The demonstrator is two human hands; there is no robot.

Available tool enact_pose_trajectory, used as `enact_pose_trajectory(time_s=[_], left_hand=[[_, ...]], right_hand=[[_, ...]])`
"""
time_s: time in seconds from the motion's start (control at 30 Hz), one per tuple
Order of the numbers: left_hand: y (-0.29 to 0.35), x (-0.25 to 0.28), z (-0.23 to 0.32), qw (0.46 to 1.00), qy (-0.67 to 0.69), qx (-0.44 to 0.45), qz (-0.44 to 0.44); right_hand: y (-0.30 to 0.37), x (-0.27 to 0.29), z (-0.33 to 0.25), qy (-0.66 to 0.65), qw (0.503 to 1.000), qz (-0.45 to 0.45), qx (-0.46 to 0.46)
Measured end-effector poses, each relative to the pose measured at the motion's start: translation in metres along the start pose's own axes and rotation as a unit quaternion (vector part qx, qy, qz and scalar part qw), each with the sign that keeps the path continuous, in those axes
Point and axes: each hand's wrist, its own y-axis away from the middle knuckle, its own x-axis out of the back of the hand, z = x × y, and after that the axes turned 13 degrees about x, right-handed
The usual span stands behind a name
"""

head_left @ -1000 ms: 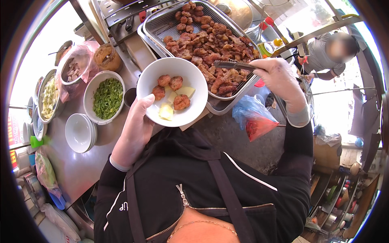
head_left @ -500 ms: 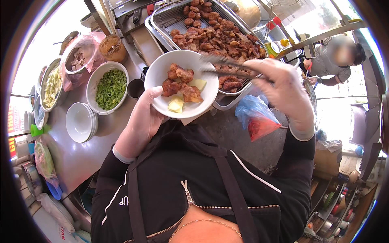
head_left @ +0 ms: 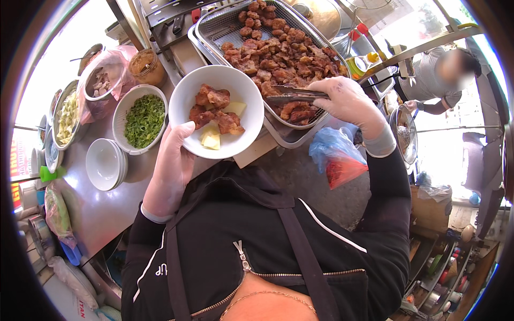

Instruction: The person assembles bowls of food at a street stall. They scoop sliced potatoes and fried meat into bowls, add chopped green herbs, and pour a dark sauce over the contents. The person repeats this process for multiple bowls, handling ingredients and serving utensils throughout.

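Observation:
My gloved left hand (head_left: pixel 174 160) grips a white bowl (head_left: pixel 249 131) by its near left side, thumb over the rim. Inside lie several browned meat pieces (head_left: pixel 214 98) and pale yellow chunks (head_left: pixel 211 138). Metal tongs (head_left: pixel 297 95) are held in my gloved right hand (head_left: pixel 350 104), their tips over the near end of a wire-mesh tray (head_left: pixel 222 33). That tray is heaped with fried meat (head_left: pixel 278 56). Whether the tongs touch any meat I cannot tell.
A basket of chopped greens (head_left: pixel 143 122), stacked white bowls (head_left: pixel 105 165) and a brown-filled jar (head_left: pixel 145 67) stand on the metal counter (head_left: pixel 115 208) at left. Blue and red plastic bags (head_left: pixel 337 155) hang at right. Another person (head_left: pixel 439 75) works at far right.
My left hand has carried the bowl a little to the left. My right hand with the tongs has moved left and away from the bowl, over the meat tray.

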Motion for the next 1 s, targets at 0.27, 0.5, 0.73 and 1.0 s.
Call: enact_pose_trajectory(time_s=[0.27,0.5,0.73,1.0], left_hand=[[0.004,-0.011,0.002,1.0,-0.019,0.007,-0.004],[0.002,-0.026,0.003,0.999,-0.032,-0.006,-0.012],[0.005,-0.027,0.003,0.998,-0.045,-0.002,-0.032],[0.009,-0.027,0.003,0.999,-0.015,0.013,-0.026]], right_hand=[[0.012,0.026,0.005,-0.126,0.983,0.104,-0.087],[0.021,0.045,-0.025,-0.228,0.956,0.176,-0.051],[-0.002,0.04,-0.071,0.01,0.996,0.069,0.047],[-0.007,0.03,-0.095,0.192,0.976,0.058,0.085]])
